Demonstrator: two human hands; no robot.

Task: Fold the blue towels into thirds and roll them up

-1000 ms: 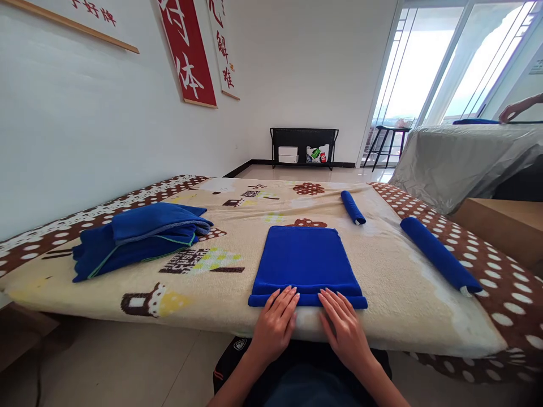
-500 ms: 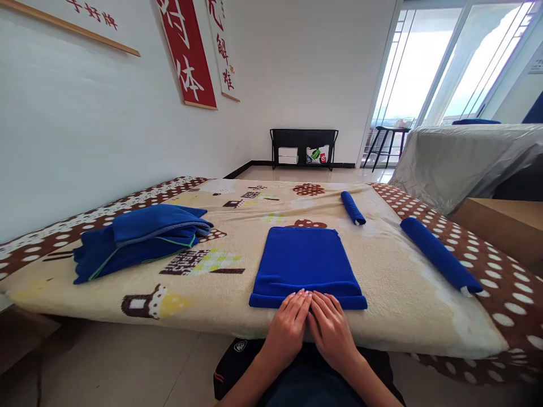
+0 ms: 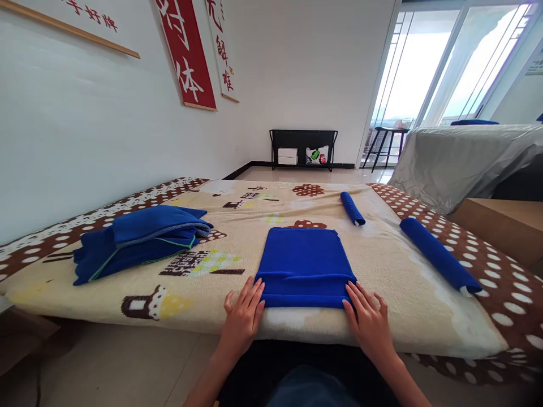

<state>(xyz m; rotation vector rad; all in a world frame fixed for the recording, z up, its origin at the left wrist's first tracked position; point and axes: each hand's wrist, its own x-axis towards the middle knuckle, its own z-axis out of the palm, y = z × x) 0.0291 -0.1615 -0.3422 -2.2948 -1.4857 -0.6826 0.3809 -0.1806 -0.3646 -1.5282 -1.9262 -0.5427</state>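
Note:
A blue cloth [image 3: 304, 251] lies flat in front of me, its near edge turned over into a low roll with a crease just beyond it. My left hand [image 3: 244, 311] rests at the left end of that roll, fingers stretched out with the fingertips on the cloth. At the opposite end, my right hand [image 3: 369, 314] touches the roll with its fingers spread. Neither hand is closed around anything. Off to the right lie two rolled blue cloths, a short one [image 3: 352, 208] and a longer one [image 3: 439, 254].
A loose pile of blue cloths [image 3: 144, 234] sits on the left of the patterned blanket [image 3: 212, 311]. Beyond the bed stand a black rack [image 3: 304, 138] and a dark stool [image 3: 388, 133]. Plastic sheeting [image 3: 458, 152] covers furniture at the right.
My hands have moved apart from the middle of the near roll to its two ends. The roll's ends are now drawn slightly inward.

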